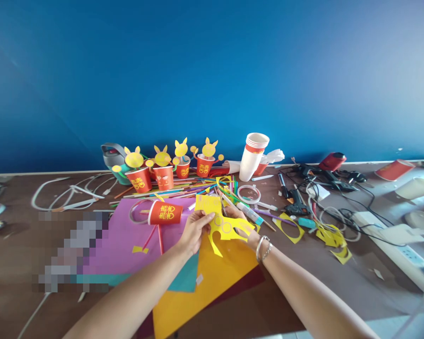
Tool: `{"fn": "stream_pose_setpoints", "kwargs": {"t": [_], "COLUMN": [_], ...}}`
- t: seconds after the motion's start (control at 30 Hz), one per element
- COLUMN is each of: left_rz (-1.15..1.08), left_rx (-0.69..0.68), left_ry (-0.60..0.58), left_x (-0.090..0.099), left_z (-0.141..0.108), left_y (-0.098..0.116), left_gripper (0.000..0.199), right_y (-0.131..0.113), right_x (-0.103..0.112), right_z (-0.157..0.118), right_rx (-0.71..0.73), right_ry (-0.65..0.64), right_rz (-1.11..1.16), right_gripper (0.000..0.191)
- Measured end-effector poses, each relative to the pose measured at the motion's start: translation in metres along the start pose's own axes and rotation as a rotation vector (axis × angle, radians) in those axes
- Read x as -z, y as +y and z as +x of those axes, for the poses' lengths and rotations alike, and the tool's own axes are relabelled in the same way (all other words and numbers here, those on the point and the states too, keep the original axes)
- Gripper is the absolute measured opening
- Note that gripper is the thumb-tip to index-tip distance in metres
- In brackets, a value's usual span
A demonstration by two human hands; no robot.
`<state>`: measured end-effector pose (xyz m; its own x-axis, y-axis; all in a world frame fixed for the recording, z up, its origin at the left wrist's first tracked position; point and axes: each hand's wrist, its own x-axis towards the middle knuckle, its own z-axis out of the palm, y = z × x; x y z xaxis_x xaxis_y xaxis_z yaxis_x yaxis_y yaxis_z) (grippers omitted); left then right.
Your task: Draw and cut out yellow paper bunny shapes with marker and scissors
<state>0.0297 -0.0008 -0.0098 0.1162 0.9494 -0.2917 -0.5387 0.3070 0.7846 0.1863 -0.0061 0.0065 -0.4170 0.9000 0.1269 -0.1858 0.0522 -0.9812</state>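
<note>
Now the left hand pinches the cut yellow paper between thumb and fingers, up above the orange sheet; the right hand sits partly behind that paper, so I can't tell its grip; just to the left, a red cup lies on its side over the purple sheet; farther back on the tabletop, four red cups with eared yellow figures stand near the blue wall.

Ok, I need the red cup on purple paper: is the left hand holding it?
No, the left hand holds the cut yellow paper instead.
</note>
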Motion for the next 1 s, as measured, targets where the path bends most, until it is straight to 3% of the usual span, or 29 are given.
{"fn": "stream_pose_setpoints", "kwargs": {"t": [0.17, 0.33, 0.73, 1.0], "left_rz": [-0.008, 0.006, 0.035, 0.048], "left_rx": [-0.004, -0.020, -0.038, -0.036], "left_ry": [0.010, 0.009, -0.007, 0.002], "left_x": [-0.001, -0.001, 0.002, 0.002], "left_z": [-0.001, 0.000, 0.002, 0.002], "left_y": [0.001, 0.002, 0.001, 0.002], "left_gripper": [0.032, 0.030, 0.028, 0.029], "right_y": [-0.001, 0.002, 0.018, 0.015], "right_x": [-0.002, 0.003, 0.016, 0.016], "right_z": [-0.004, -0.003, 0.005, 0.006], "right_rx": [0.041, 0.096, 0.105, 0.110], "right_ry": [0.040, 0.027, -0.070, -0.043], "right_rz": [0.048, 0.005, -0.030, -0.061], "right_gripper": [0.062, 0.054, 0.049, 0.043]}}
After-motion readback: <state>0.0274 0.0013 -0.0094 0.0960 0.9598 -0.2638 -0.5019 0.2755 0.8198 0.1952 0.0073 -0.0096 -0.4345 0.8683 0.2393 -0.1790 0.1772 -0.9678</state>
